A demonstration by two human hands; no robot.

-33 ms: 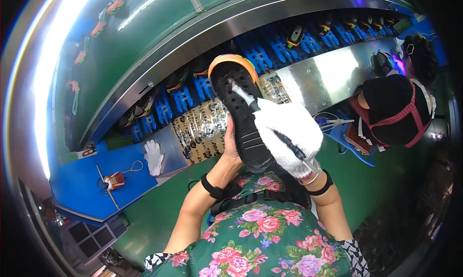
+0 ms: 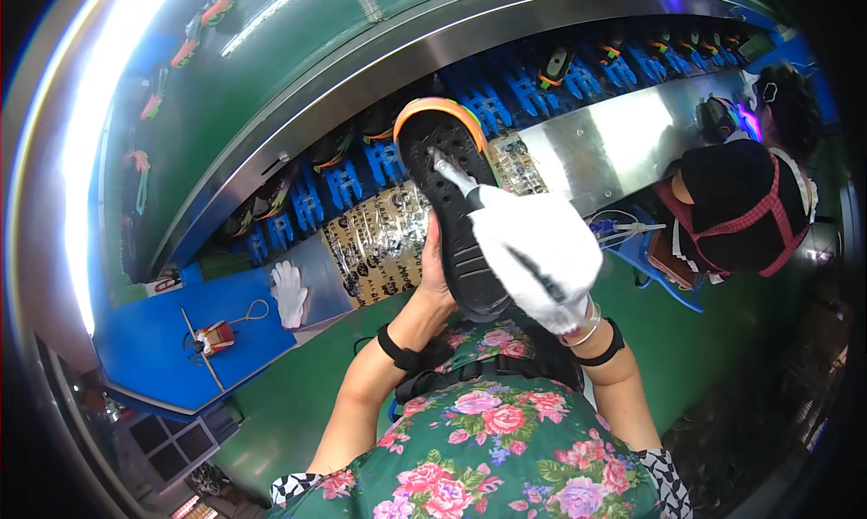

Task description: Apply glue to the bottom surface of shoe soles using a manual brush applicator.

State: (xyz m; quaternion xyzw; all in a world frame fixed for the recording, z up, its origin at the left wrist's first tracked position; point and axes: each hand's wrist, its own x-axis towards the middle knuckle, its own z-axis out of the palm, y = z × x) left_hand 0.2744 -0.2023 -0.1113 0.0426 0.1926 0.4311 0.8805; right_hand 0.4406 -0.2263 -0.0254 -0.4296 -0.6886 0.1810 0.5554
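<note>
The shoe [image 2: 454,214] is held sole-up at frame centre, toe toward 12 o'clock, which exposes the black tread for work. The left hand [image 2: 433,271], bare, supports it from the 9 o'clock side, closed around the shoe's edge; its fingers are hidden behind the sole. The right hand [image 2: 539,255], in a white glove, closes on a thin tool [image 2: 454,177] touching the forefoot. The tool's tip is too small to identify. A spare white glove [image 2: 289,293] lies on the tabletop [image 2: 144,338] at 8 o'clock.

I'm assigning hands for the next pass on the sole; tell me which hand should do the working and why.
Right. The gloved right hand already holds a pale tool's tip on the black sole; the bare left hand grips the shoe from behind, steadying it.
</note>
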